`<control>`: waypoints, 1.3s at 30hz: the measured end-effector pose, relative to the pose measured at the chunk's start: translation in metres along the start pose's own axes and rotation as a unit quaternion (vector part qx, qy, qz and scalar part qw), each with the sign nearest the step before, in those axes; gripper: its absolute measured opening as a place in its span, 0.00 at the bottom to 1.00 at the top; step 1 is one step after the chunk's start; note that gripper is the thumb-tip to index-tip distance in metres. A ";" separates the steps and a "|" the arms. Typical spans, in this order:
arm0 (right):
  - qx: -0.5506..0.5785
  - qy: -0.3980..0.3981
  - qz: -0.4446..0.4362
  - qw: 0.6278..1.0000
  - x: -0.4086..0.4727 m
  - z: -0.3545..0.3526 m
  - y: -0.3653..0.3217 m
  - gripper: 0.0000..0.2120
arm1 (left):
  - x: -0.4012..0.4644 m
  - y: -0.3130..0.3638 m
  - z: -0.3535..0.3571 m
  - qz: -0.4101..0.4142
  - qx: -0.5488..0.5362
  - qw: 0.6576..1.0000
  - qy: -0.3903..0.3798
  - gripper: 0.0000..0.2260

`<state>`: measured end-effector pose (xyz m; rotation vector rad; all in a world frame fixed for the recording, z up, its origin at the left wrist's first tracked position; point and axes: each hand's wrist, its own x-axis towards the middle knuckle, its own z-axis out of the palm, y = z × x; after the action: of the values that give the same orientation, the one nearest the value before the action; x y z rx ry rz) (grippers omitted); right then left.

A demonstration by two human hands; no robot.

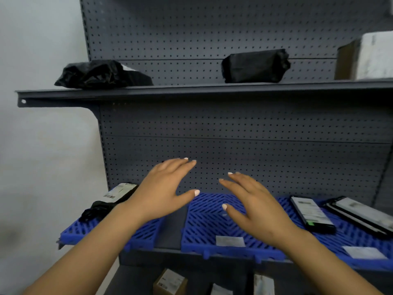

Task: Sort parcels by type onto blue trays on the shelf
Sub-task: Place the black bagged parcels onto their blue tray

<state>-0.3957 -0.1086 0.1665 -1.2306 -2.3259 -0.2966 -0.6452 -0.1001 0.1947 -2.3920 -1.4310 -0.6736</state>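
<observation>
My left hand (164, 188) and my right hand (253, 204) are raised side by side above the middle shelf, fingers spread, holding nothing. Under them lie blue slatted trays: a left tray (142, 235), a middle tray (204, 222) and a right tray (344, 237). A black bag parcel with a white label (106, 202) lies on the left tray. Two flat black parcels with labels (311, 213) (361, 216) lie on the right tray. On the upper shelf sit a crumpled black bag parcel (100, 74) and a black wrapped block (255, 66).
A cardboard box with a white face (365, 57) stands at the upper shelf's right end. Small cardboard boxes (170, 283) (262, 284) sit on the lowest shelf. A grey pegboard (234, 133) backs the shelves. A white wall lies to the left.
</observation>
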 end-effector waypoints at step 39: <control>-0.126 0.140 0.041 0.981 0.118 -0.208 0.083 0.34 | 0.197 0.053 -0.141 0.014 0.058 0.994 0.087 0.37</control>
<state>-0.3178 -0.0613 0.4027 -1.3019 -2.0356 -0.7065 -0.5541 -0.0405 0.4177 -2.2022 -1.3257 -0.7496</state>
